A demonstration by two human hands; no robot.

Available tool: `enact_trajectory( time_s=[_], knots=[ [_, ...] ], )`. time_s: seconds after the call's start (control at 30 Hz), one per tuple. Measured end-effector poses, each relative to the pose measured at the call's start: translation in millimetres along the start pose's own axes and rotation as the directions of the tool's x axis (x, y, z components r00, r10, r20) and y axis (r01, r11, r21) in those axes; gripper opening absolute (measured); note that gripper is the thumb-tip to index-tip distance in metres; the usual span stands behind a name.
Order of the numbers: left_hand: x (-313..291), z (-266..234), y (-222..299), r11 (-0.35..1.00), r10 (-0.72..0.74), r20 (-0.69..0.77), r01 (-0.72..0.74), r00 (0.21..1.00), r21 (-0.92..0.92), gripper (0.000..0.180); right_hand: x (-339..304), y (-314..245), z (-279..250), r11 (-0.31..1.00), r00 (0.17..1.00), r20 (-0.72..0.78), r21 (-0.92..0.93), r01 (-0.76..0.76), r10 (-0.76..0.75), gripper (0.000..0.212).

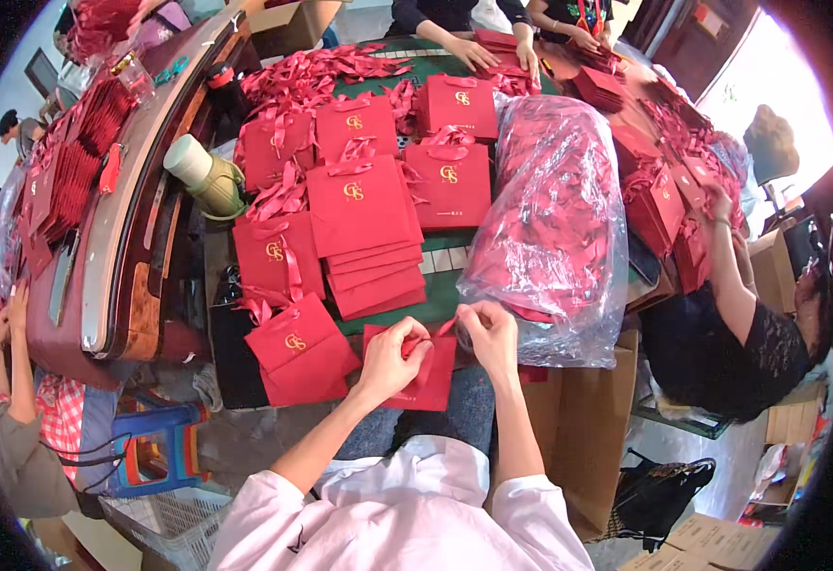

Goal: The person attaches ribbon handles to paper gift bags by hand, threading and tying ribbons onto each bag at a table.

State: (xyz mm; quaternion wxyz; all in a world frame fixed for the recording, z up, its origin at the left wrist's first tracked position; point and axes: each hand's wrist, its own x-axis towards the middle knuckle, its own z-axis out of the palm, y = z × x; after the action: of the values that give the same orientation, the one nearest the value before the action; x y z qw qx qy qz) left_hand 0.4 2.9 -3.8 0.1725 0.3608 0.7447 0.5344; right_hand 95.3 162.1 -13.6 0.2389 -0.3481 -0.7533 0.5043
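A small red paper gift bag (pixel 433 379) lies before me at the table's near edge, above my knees. My left hand (pixel 394 362) is closed over its upper left part, fingers curled on the red ribbon. Off the bag's upper right corner, my right hand (pixel 490 335) pinches the ribbon (pixel 447 325) between thumb and fingertips. A stack of red bags (pixel 364 214) with gold emblems stands just beyond my hands. Left of the bag, more red bags (pixel 299 347) lie fanned out. A clear plastic sack (pixel 550 219) full of red bags rests beside my right hand.
Loose red ribbons (pixel 312 76) are heaped at the back left. A green bottle with a white cap (pixel 205 174) stands on the left. Co-workers' hands (pixel 474 54) handle bags across the table. An open cardboard box (pixel 578 428) is at my right, a blue stool (pixel 155 447) at lower left.
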Motion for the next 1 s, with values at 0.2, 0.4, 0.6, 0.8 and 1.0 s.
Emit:
enact_trajectory(
  time_s=[0.2, 0.4, 0.6, 0.8, 1.0],
  knots=[
    [4.6, 9.3, -17.1, 0.993, -0.016, -0.029, 0.019, 0.999, 0.116, 0.011, -11.3, -7.8, -0.3, 0.984, 0.983, -0.144, -0.154, 0.089, -0.112, 0.017],
    [-8.6, 6.8, -5.3, 0.988, 0.029, -0.172, -0.002, 0.985, 0.156, 0.013, -33.3, -30.5, 2.5, 0.973, 0.963, -0.165, -0.119, 0.196, -0.214, 0.008],
    [-33.5, 6.6, 12.3, 0.984, -0.043, -0.069, 0.054, 0.997, 0.167, 0.032, -69.6, -46.6, 34.6, 0.974, 0.976, -0.004, 0.072, 0.215, -0.216, 0.009],
    [-38.9, -15.8, 9.8, 0.995, 0.029, 0.008, -0.030, 1.000, 0.090, 0.045, -74.7, -36.2, 37.7, 0.964, 0.990, -0.003, 0.227, 0.139, -0.142, 0.009],
    [-21.5, -43.4, -5.8, 0.838, 0.141, -0.018, -0.109, 0.990, 0.535, 0.043, -61.1, -45.0, 30.2, 0.949, 0.946, 0.104, -0.043, 0.312, -0.306, 0.010]
  ],
)
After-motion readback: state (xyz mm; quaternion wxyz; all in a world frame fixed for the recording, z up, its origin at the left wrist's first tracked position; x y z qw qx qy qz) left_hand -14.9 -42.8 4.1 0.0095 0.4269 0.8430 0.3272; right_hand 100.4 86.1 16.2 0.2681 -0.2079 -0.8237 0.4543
